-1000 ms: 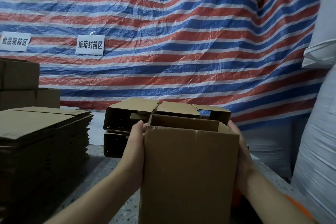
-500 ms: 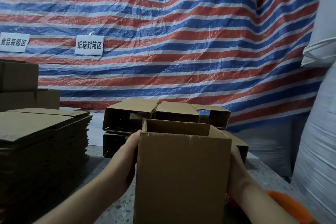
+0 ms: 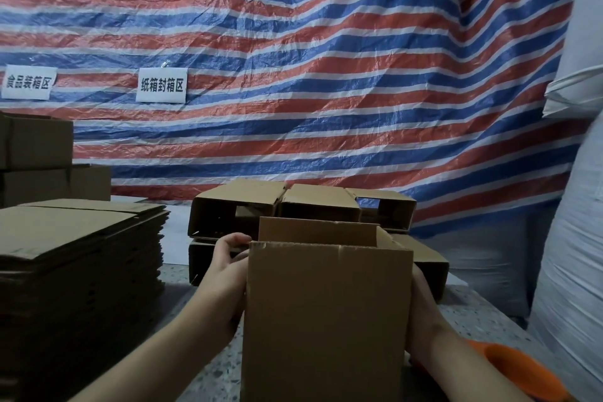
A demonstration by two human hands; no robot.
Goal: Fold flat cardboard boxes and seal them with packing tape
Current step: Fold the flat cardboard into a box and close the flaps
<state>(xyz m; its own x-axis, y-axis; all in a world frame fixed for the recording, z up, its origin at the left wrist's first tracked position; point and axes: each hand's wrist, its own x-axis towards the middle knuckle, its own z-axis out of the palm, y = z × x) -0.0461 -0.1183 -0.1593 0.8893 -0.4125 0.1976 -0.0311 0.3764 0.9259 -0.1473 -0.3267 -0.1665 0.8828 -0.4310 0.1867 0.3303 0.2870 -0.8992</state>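
Note:
An upright brown cardboard box (image 3: 326, 320) with its top flaps open stands close in front of me, between my two hands. My left hand (image 3: 225, 274) lies against its left side, with the fingers curled near the upper back corner. My right hand (image 3: 422, 300) presses on the right side. Its fingers are hidden behind the box. An orange object (image 3: 522, 372), perhaps a tape dispenser, lies at the lower right beside my right forearm.
A tall stack of flat cardboard sheets (image 3: 81, 258) fills the left. Several opened boxes (image 3: 293, 206) lie stacked just behind the held box on the speckled table (image 3: 208, 372). Closed boxes (image 3: 36, 153) stand far left. White sacks (image 3: 574, 271) line the right, a striped tarp the back.
The box has come lower and slightly left between my hands. My left fingers have curled at its top corner. The orange object has come into view at the lower right.

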